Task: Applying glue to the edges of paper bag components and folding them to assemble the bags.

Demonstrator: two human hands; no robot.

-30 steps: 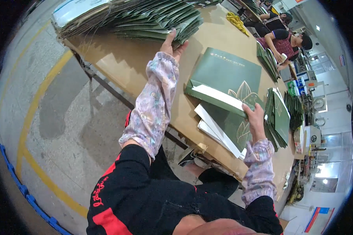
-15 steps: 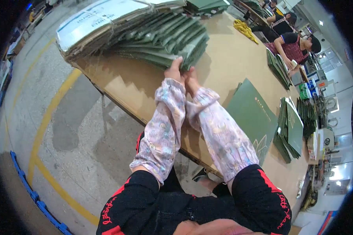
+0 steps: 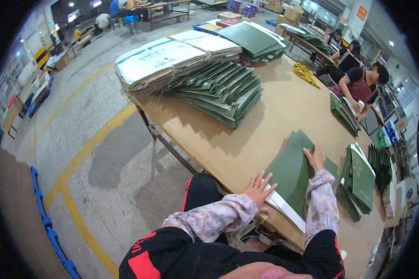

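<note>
A flat dark green paper bag [image 3: 287, 179] with a white flap along its near edge lies on the brown table in front of me. My left hand [image 3: 260, 191] has its fingers spread at the bag's near left edge, by the white flap. On the bag's right side rests my right hand [image 3: 315, 158], fingers apart, thumb toward the green surface. Part of another green sheet shows beneath it on the right. Farther off, a fanned pile of folded green bags [image 3: 228, 95] leans against a bundle with a white wrapper [image 3: 167, 58].
Standing green bags [image 3: 357, 183] are at the table's right side. Another green stack [image 3: 253, 39] lies beyond the bundle, and a yellow cloth [image 3: 306, 75] sits on the far edge. A co-worker [image 3: 363, 88] handles green bags across the table. Yellow lines cross the floor at left.
Both hands have left the fanned pile and come back to the flat bag at the near right. The view has tilted up, showing more of the room.
</note>
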